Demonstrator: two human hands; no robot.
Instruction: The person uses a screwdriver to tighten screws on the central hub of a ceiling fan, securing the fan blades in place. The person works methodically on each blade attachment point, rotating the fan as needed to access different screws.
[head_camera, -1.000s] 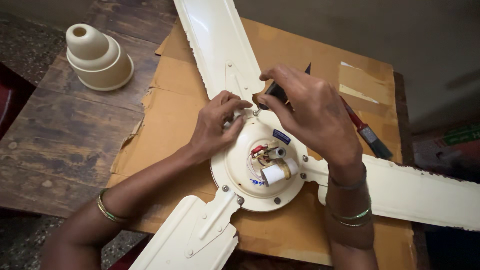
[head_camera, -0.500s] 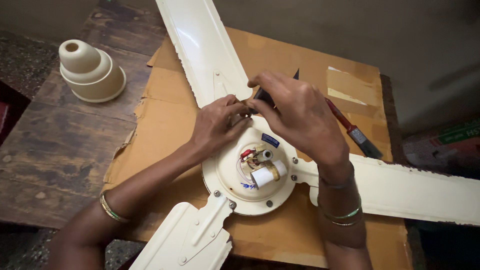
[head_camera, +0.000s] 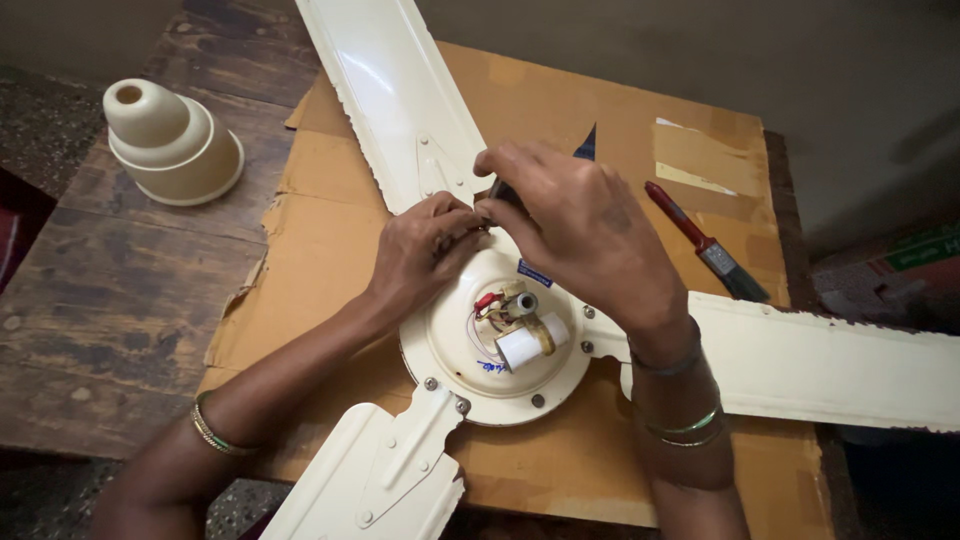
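Observation:
A cream ceiling fan lies on a sheet of cardboard (head_camera: 330, 250), its round motor hub (head_camera: 500, 345) facing up with a white capacitor (head_camera: 528, 345) and wires at the centre. Three blades spread out: one far (head_camera: 385, 90), one right (head_camera: 830, 360), one near (head_camera: 380, 475). My left hand (head_camera: 425, 250) rests on the hub's far rim, fingertips pinched where the far blade joins. My right hand (head_camera: 580, 235) grips a dark-handled tool (head_camera: 585, 145) whose tip is hidden at that same spot.
A cream bell-shaped fan cover (head_camera: 170, 140) stands on the worn wooden table (head_camera: 110, 290) at the far left. A red-handled paintbrush (head_camera: 705, 240) lies on the cardboard right of my right hand. A grey wall runs behind.
The view has shifted slightly. Both hands stay at the hub's far rim; my left fingers have closed in tighter against the tool tip.

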